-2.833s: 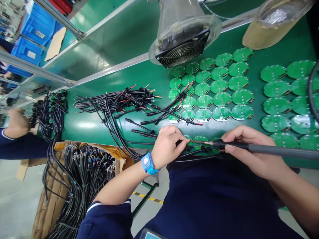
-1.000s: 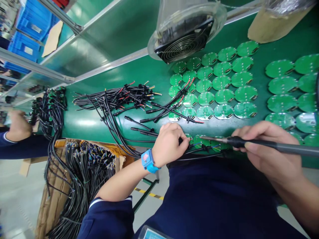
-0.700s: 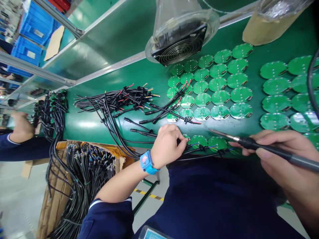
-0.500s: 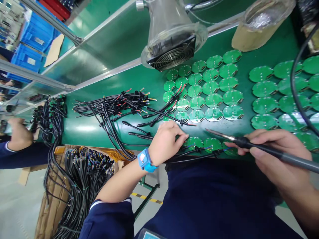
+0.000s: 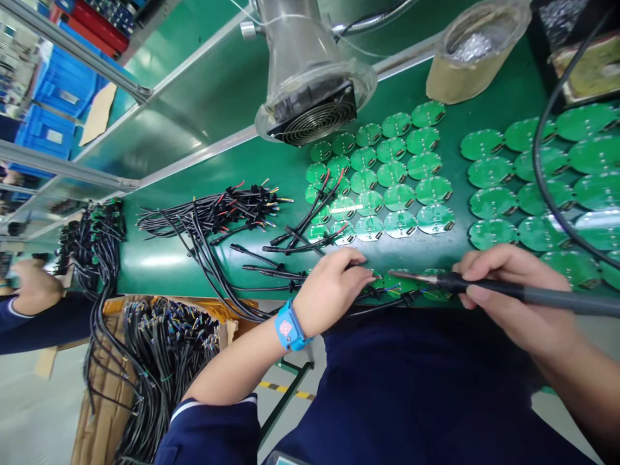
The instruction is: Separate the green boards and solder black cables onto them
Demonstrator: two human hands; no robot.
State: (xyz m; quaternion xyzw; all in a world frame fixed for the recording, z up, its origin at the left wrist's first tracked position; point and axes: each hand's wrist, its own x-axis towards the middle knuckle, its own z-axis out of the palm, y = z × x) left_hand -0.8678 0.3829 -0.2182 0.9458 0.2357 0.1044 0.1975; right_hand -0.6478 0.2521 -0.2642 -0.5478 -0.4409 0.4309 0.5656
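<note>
My right hand [image 5: 518, 290] grips a soldering iron [image 5: 542, 297], its metal tip pointing left over the front row of round green circuit boards [image 5: 404, 281]. My left hand [image 5: 332, 287], with a blue wrist strap [image 5: 289, 326], is closed in a pinch at the left end of that row, close to the iron's tip. What its fingers hold is hidden; a speck of red shows at the fingertips. Black cables [image 5: 387, 303] with thin coloured wires lie along these boards. Behind my left hand are loose black cables [image 5: 310, 244] with red wire ends.
Rows of green boards [image 5: 400, 197] cover the bench behind, with more boards [image 5: 491, 200] at right. A fan hood [image 5: 314, 110] hangs above. A tape-wrapped container [image 5: 460, 77] stands at the back. Cable bundles [image 5: 213, 210] lie left; a carton of cables [image 5: 165, 349] is below. Another person's hand [image 5: 36, 284] is far left.
The soldering iron has moved left and down towards the front boards. My left hand has shifted slightly right and down to the row's left end. The whole view has shifted a little.
</note>
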